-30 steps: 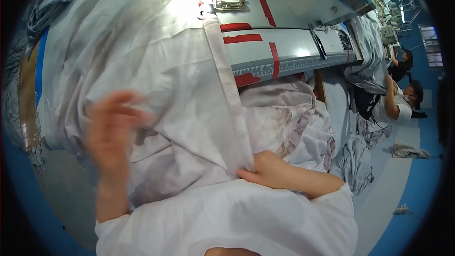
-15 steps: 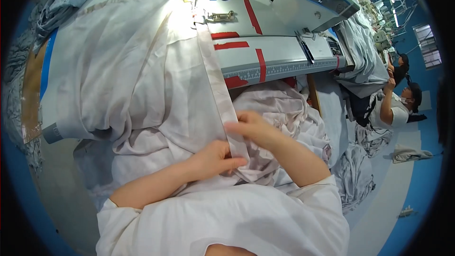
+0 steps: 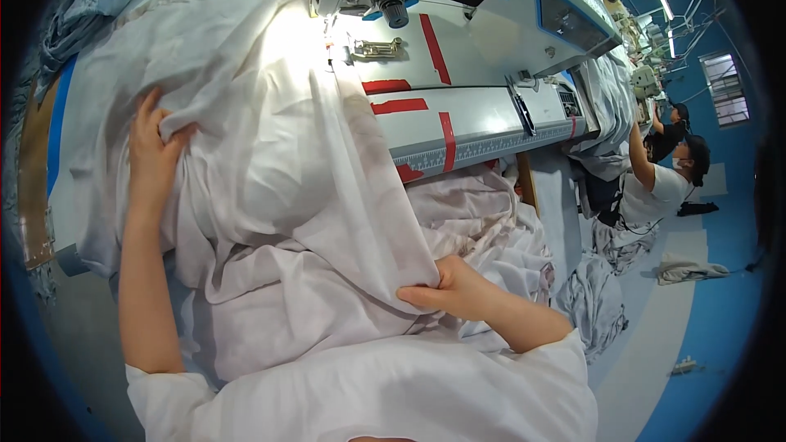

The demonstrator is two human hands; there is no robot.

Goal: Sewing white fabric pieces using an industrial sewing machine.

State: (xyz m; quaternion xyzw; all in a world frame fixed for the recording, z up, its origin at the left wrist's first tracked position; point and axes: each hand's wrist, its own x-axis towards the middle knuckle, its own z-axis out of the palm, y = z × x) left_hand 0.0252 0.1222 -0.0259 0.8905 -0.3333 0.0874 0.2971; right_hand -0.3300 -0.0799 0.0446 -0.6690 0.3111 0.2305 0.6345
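Note:
A wide, pale off-white cloth [image 3: 270, 155] spreads over the left of the sewing table and hangs down toward my lap. My left hand [image 3: 155, 143] reaches far onto it, thumb and fingers spread, with a raised fold of cloth between them. Nearer me, my right hand [image 3: 458, 288] pinches the cloth's right-hand edge between thumb and fingers. From there the edge runs up to the lit needle area of a white sewing machine [image 3: 499, 0]. The fingertips under the cloth are hidden.
Beside the needle lies a small metal guide [image 3: 377, 49]. Red tape strips [image 3: 449, 141] mark the machine bed, and dark thread snips [image 3: 522, 110] rest on it. Bunched pale cloth [image 3: 483, 213] lies below the bed. Two people [image 3: 667, 188] work at the right; bluish-grey garments [image 3: 90, 12] lie far left.
My left hand has left the edge beside my right hand and moved far left onto the cloth. My right hand has moved slightly right and down, gripping the edge. The strip now lies opened wider.

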